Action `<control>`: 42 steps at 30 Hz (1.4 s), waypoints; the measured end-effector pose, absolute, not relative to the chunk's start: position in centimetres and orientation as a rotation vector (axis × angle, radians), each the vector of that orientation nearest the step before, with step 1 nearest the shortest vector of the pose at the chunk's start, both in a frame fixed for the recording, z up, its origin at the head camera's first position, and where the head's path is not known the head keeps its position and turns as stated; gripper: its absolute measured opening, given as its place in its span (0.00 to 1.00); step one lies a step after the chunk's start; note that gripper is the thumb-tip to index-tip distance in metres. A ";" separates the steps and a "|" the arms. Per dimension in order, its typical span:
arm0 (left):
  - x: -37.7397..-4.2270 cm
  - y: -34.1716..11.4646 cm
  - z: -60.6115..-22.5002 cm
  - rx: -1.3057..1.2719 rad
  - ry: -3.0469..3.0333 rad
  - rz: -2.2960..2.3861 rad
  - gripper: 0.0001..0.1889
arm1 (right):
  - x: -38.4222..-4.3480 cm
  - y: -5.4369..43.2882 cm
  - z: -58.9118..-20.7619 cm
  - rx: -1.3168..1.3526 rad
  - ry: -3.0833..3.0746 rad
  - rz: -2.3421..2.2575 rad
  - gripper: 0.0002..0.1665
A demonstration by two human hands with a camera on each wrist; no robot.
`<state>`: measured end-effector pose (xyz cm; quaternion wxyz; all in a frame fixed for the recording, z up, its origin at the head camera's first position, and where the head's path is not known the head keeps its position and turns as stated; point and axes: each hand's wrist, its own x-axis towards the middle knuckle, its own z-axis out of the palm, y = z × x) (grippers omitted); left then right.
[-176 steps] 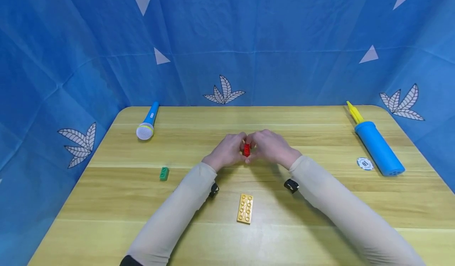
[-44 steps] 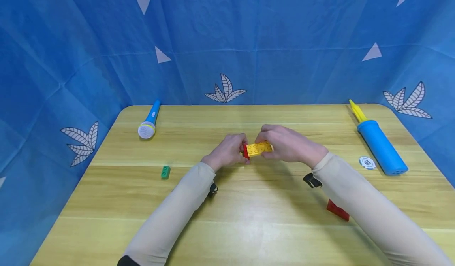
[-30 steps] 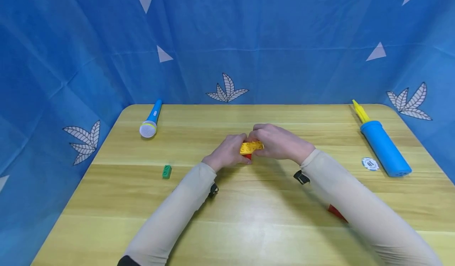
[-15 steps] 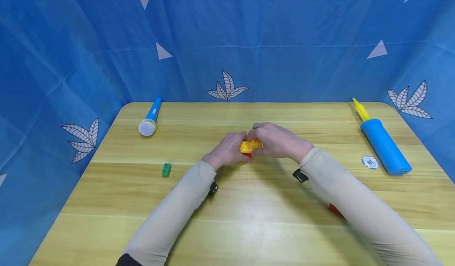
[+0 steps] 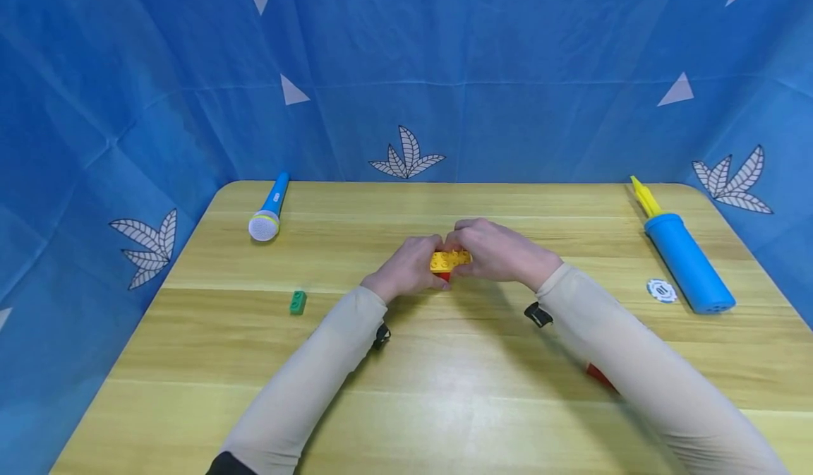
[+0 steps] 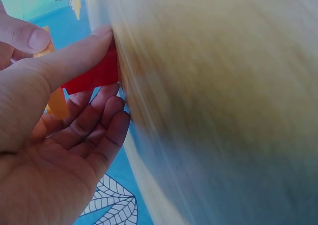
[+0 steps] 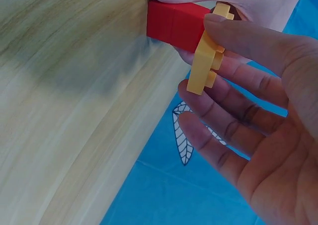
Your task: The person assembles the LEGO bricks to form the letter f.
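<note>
Both my hands meet over the middle of a light wooden table (image 5: 406, 404), around a small pile of two toy bricks. The lower one is a red brick (image 7: 179, 24), plain and boxy, with smooth, slightly glossy sides; a faint line crosses the side that faces my right wrist. It is down at the tabletop, though I cannot tell whether it touches the wood. Lying across its top is a yellow brick (image 7: 201, 66), thin, flat and oblong, a warm egg-yolk shade, with short round studs facing up. One end sticks out to the right beyond the red; whether the two are fully pressed together, I cannot tell.

My left hand (image 5: 409, 269) has hold of the red brick, thumb laid along one side and fingers bent on the other, only the brick's width apart. My right hand (image 5: 502, 253) pinches the jutting end of the yellow brick between thumb and bent fingertips, the gap between them just as wide as the brick.

Nearer me, a second red piece (image 5: 599, 375) lies partly hidden by my right sleeve (image 5: 635, 355). Well off to the left sits a small green brick (image 5: 297, 303) with two studs.
</note>
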<state>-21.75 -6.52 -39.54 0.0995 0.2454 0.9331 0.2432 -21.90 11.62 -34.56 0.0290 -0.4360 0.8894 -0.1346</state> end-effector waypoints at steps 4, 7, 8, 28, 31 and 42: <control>-21.7 -6.5 -39.6 0.723 2.757 0.720 0.27 | -21.9 11.7 -34.7 -1.337 2.743 -0.420 0.18; -21.6 -6.4 -39.5 0.720 2.754 0.722 0.26 | -21.9 11.8 -34.9 -1.337 2.733 -0.426 0.17; -21.6 -6.4 -39.5 0.721 2.753 0.723 0.26 | -21.9 11.7 -34.9 -1.336 2.730 -0.428 0.17; -21.8 -6.4 -39.4 0.717 2.752 0.715 0.28 | -21.9 11.8 -34.9 -1.334 2.725 -0.426 0.15; -21.8 -6.4 -39.4 0.709 2.751 0.713 0.28 | -22.0 11.9 -35.0 -1.345 2.722 -0.441 0.15; -21.8 -6.4 -39.5 0.705 2.749 0.722 0.28 | -22.1 11.8 -35.2 -1.331 2.719 -0.427 0.16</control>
